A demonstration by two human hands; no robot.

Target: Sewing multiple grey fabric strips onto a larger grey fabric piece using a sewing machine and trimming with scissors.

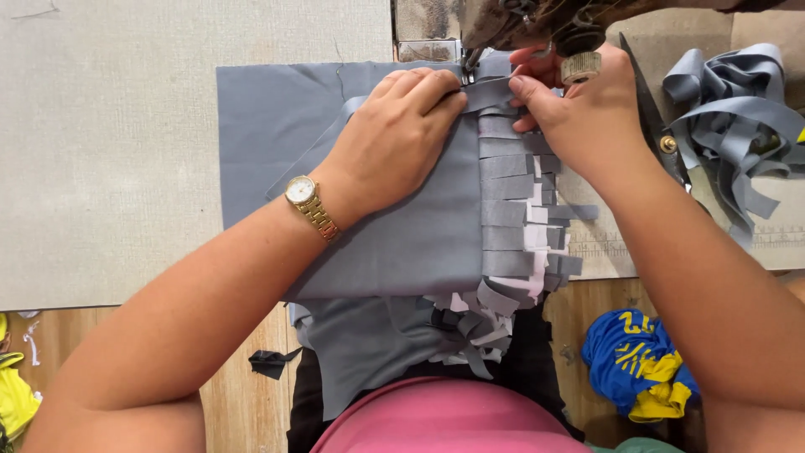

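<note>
Pale grey tabletop (101, 151) fills the far side of the view, with a wooden floor (243, 394) showing nearer the person. On the table lies a grey fabric panel (402, 235), its near end hanging off the edge. The left hand (394, 138) presses flat on it, fingers curled down and closed against the cloth, a gold wristwatch (303, 193) on the wrist. Just past those fingertips sits the sewing machine foot (468, 60) beneath the dark sewing machine head (537, 21). The right hand (570, 109) pinches a grey strip (490, 91) between thumb and forefinger, right beside the left fingertips, almost touching them. Below both sets of fingers runs a row of overlapping grey strips (511, 214) sewn along the panel's edge. Scissors (658, 126) lie just beyond the right hand's knuckles, and past them a loose pile of grey strips (738, 109). A blue and yellow garment (637, 365) lies on the floor, well apart.
</note>
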